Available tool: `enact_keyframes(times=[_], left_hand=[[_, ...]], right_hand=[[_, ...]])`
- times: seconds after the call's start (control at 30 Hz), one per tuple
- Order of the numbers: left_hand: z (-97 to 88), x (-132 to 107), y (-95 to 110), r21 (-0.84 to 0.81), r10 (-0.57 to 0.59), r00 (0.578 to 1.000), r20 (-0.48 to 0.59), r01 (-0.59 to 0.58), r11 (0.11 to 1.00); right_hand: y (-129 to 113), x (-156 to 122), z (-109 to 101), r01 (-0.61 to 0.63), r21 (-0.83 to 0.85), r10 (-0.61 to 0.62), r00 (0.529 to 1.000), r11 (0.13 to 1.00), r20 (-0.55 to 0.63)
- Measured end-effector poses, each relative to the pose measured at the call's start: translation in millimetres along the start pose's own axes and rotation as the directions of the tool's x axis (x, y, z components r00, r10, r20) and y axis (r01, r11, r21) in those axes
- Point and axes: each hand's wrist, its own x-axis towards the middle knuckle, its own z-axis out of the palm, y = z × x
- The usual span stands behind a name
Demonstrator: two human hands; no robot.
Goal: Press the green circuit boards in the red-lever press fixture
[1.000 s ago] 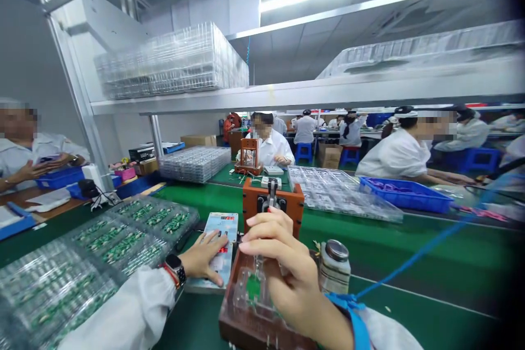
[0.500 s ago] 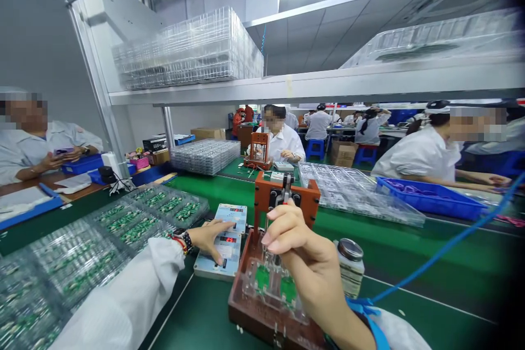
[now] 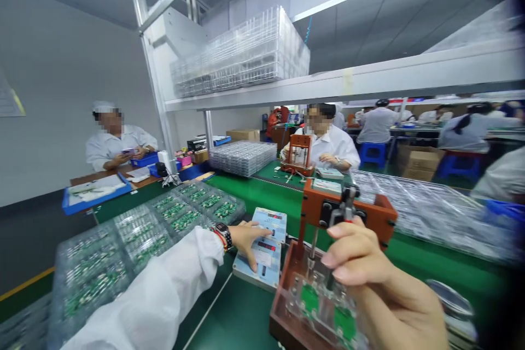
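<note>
My left hand (image 3: 248,240) rests on a light-blue meter box (image 3: 262,254) with a red digit display, one finger stretched down onto its face. My right hand (image 3: 377,284) is closed around the lever of a brown test fixture (image 3: 348,213). Under the fixture's clear plate lie two small green circuit boards (image 3: 324,311). A watch and a red band sit on my left wrist, and the sleeve is white.
Clear trays of green boards (image 3: 135,240) cover the green bench on my left. More clear trays (image 3: 241,156) are stacked behind and on the shelf above. One person sits opposite at a similar fixture (image 3: 299,156); another sits far left by blue trays (image 3: 94,191).
The view has swung left, so the fixture and both hands now sit further right in frame. My left hand stays on the meter and my right hand stays on the lever.
</note>
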Motion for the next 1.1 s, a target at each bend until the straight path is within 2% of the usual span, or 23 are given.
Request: enact_keyframes(times=[0.33, 0.43, 0.53, 0.6, 0.67, 0.77, 0.83, 1.0, 1.1], left_hand=[[7.3, -0.8, -0.6, -0.009, 0.023, 1.000, -0.004, -0.023, 1.000], [8.9, -12.3, -8.2, -0.106, 0.053, 0.989, -0.141, -0.068, 0.992], [0.8, -43.4, -33.1, -0.196, -0.001, 0.929, -0.369, -0.076, 0.978], [-7.9, -71.3, -58.7, -0.237, -0.111, 0.862, -0.494, -0.011, 0.971], [-13.3, -98.2, -84.9, -0.290, -0.223, 0.790, -0.571, 0.061, 0.955], [-7.3, -124.8, -112.7, -0.350, -0.331, 0.719, -0.611, 0.131, 0.928], [4.9, -131.2, -122.1, -0.367, -0.377, 0.674, -0.635, 0.167, 0.915], [32.7, -130.5, -136.7, -0.380, -0.470, 0.531, -0.705, 0.278, 0.882], [36.5, -130.9, -147.0, -0.388, -0.506, 0.517, -0.690, 0.326, 0.862]], right_hand=[[13.4, -14.4, -3.2, -0.018, -0.025, 0.018, 1.000, 1.000, -0.004], [9.1, -8.7, -3.9, 0.022, -0.029, -0.021, 0.999, 0.999, 0.032], [1.9, -1.2, -3.5, 0.017, -0.022, -0.015, 0.998, 1.000, 0.059], [-2.2, 1.9, -2.7, 0.003, -0.023, -0.001, 0.998, 1.000, 0.064], [-4.8, 2.9, -1.6, 0.003, -0.020, -0.002, 0.998, 1.000, 0.061], [-6.1, 2.5, 0.3, 0.005, -0.020, -0.004, 0.999, 1.000, 0.042], [-5.8, 2.3, 1.2, 0.008, -0.025, -0.007, 0.999, 1.000, 0.039], [-2.0, 2.8, -0.3, 0.027, -0.024, -0.025, 0.998, 0.999, 0.055], [0.1, 3.3, -1.5, 0.042, -0.031, -0.040, 0.998, 0.999, 0.052]])
